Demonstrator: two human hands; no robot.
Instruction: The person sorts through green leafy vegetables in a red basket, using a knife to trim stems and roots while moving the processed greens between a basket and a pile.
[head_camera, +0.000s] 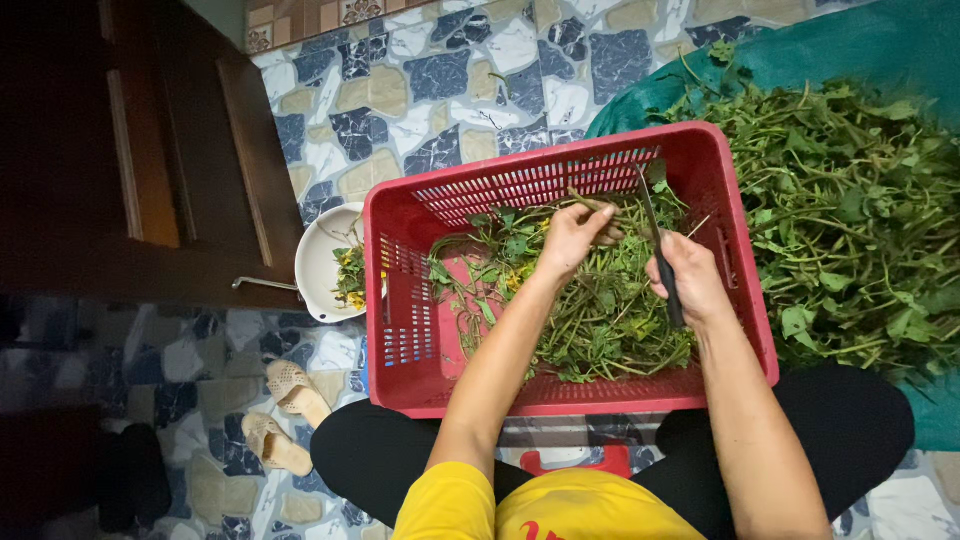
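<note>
Left hand (570, 235) pinches stem (592, 205) over red crate (410, 215); right hand (690, 280) clenched on knife (655, 235). Risk: blade sits near left fingers, a slip could nick them.

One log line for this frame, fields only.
left hand: holds green stem | right hand: holds knife | place: over red crate of greens

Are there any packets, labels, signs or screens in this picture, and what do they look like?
No packets, signs or screens show.
Yellow shirt: bottom middle, worn by the person, with a red printed mark, partly cut off by the edge.
Red crate: middle, rectangular slotted plastic, unlabelled, holding green stems.
White bowl: left of the crate, round, unmarked.
</note>
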